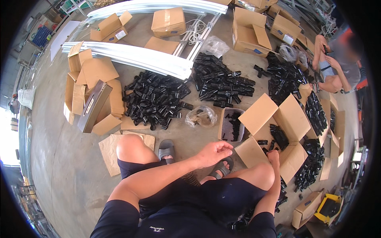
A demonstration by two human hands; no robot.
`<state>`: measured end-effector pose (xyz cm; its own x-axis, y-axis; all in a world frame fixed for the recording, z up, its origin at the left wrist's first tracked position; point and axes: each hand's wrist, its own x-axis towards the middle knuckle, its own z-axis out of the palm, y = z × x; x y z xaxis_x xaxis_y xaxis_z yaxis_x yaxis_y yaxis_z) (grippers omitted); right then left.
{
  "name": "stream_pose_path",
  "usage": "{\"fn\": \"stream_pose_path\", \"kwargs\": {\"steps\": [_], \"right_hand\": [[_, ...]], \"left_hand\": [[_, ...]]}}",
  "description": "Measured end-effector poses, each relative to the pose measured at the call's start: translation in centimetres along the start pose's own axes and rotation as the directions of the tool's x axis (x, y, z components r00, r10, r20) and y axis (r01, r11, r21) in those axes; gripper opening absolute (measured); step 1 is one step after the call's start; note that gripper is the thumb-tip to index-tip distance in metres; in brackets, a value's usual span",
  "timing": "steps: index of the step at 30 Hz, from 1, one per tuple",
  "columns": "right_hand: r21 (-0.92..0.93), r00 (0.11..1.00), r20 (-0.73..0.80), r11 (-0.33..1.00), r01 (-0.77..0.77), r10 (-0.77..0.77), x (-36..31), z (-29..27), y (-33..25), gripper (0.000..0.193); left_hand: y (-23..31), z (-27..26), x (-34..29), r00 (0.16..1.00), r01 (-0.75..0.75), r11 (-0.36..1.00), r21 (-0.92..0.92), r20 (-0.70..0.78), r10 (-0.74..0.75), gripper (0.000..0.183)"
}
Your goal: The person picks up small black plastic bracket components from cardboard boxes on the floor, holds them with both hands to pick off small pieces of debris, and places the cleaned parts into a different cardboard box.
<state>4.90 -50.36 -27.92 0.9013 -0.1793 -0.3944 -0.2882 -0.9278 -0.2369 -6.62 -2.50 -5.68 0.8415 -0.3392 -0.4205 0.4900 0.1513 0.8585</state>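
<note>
My left hand (pixel 214 154) hangs over my lap near my right foot, fingers loosely curled and a little apart, with nothing visible in it. My right hand (pixel 273 157) is at the near side of an open cardboard box (pixel 293 119). Its fingers are closed around what looks like a small black plastic part (pixel 265 150), mostly hidden by the hand and a flap. Inside the box lie several black plastic parts (pixel 279 136). Left of that box stands a grey bin (pixel 220 126) holding small black pieces.
Heaps of black tubular plastic parts (pixel 152 97) cover the floor ahead, with another pile (pixel 311 162) to my right. White metal rails (pixel 131 57) lie beyond. Cardboard boxes (pixel 248 33) surround the area. A co-worker (pixel 337 63) sits at the far right, holding something dark.
</note>
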Motion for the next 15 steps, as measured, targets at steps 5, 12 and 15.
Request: {"fn": "stream_pose_path", "kwargs": {"steps": [5,12,15], "right_hand": [[-0.103,0.989,0.137,0.994,-0.032,0.046,1.2,1.7,-1.8,0.043],[-0.244,0.987,-0.003,0.957,-0.156,0.160,1.5,2.2,-4.0,0.057],[-0.254,0.982,-0.059,0.948,-0.190,0.181,1.3,2.2,-5.1,0.045]], "left_hand": [[-1.4,-0.8,-0.2,0.999,0.030,0.997,0.064,-0.014,-0.030,0.034],[-1.7,-1.1,1.1,0.997,0.077,0.989,0.125,-0.029,-0.074,0.036],[-1.8,-0.9,1.4,0.996,0.084,0.988,0.132,-0.021,-0.082,0.036]]}}
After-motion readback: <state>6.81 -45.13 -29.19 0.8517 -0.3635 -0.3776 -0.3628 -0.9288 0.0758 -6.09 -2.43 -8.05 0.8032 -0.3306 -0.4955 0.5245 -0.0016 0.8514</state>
